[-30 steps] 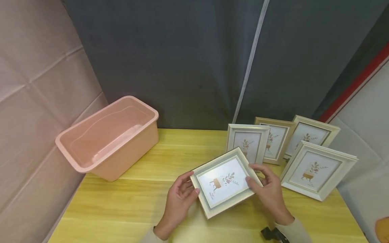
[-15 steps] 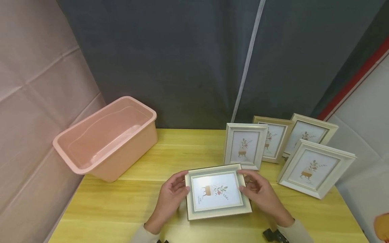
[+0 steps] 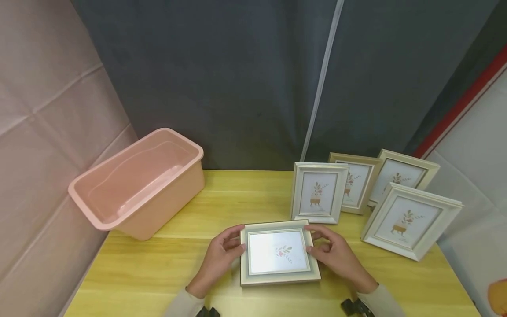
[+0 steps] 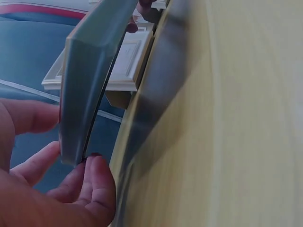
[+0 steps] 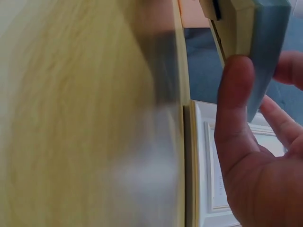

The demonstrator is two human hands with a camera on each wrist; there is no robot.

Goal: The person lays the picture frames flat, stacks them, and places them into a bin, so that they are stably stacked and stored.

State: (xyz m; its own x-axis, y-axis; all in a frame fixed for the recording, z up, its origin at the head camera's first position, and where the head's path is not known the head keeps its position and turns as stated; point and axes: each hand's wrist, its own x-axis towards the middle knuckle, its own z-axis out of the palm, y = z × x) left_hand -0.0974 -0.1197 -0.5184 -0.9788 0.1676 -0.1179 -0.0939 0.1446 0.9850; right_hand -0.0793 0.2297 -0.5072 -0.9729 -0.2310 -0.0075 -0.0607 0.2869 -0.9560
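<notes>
A pale cream and grey-green picture frame (image 3: pixel 279 253) with a plant print lies sideways between both hands, face up. My left hand (image 3: pixel 218 257) pinches its left edge, and my right hand (image 3: pixel 334 255) pinches its right edge near the upper corner. In the left wrist view, the frame's side (image 4: pixel 81 94) is seen between thumb and fingers, raised off the table with a shadow below. The right wrist view shows the frame's corner (image 5: pixel 270 42) held between thumb and fingers. Behind the right hand, a white portrait frame (image 3: pixel 318 191) stands upright.
A tan frame (image 3: pixel 358 187), a cream frame (image 3: pixel 400 176) and a white landscape frame (image 3: pixel 409 222) stand at the right. A pink plastic bin (image 3: pixel 170 198) stands at the back left of the wooden table (image 3: pixel 134 273). A dark curtain (image 3: pixel 214 88) hangs behind.
Both hands have turned the picture frame from a slant to nearly level and brought it slightly left and nearer. Glare now covers the left part of its print. The standing frames keep their places.
</notes>
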